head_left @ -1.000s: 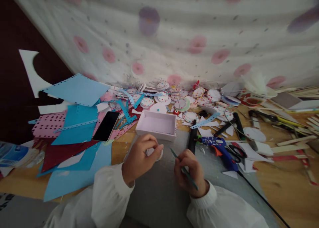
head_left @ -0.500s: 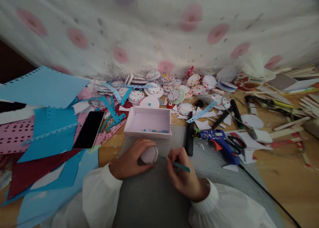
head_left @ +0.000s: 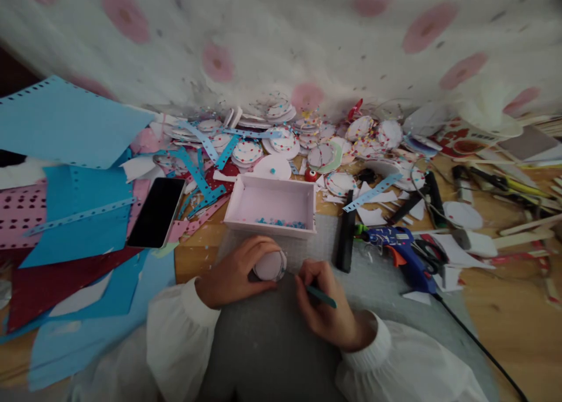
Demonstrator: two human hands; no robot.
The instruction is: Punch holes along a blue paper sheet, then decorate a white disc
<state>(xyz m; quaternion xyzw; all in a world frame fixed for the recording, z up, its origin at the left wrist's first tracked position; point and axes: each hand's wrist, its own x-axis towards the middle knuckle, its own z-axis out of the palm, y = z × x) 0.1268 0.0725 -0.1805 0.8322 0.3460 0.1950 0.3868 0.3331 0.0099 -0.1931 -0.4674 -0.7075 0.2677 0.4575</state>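
My left hand (head_left: 239, 273) curls around the edge of a small round white paper disc (head_left: 268, 265), thumb at its near side and fingers over its far side. To the right, my right hand (head_left: 327, 302) pinches slim teal tweezers (head_left: 321, 295). Their back end points to the lower right, and their fine tip is hard to make out near the fingertips. A gap separates the tweezers from the disc. Just beyond both hands stands a shallow pale pink box (head_left: 270, 200) with small blue and pink beads (head_left: 281, 222) along its near inside edge.
A blue glue gun (head_left: 406, 256) with a trailing cord, black scissors (head_left: 431, 256) and a black bar (head_left: 346, 238) lie to the right. On the left are a phone (head_left: 157, 213) and coloured sheets (head_left: 83, 209). Beaded paper discs (head_left: 281, 141) pile up behind the box.
The view has tilted down and shifted slightly, so the objects on the table sit higher in the picture. Both hands keep their grips on the disc and tweezers.
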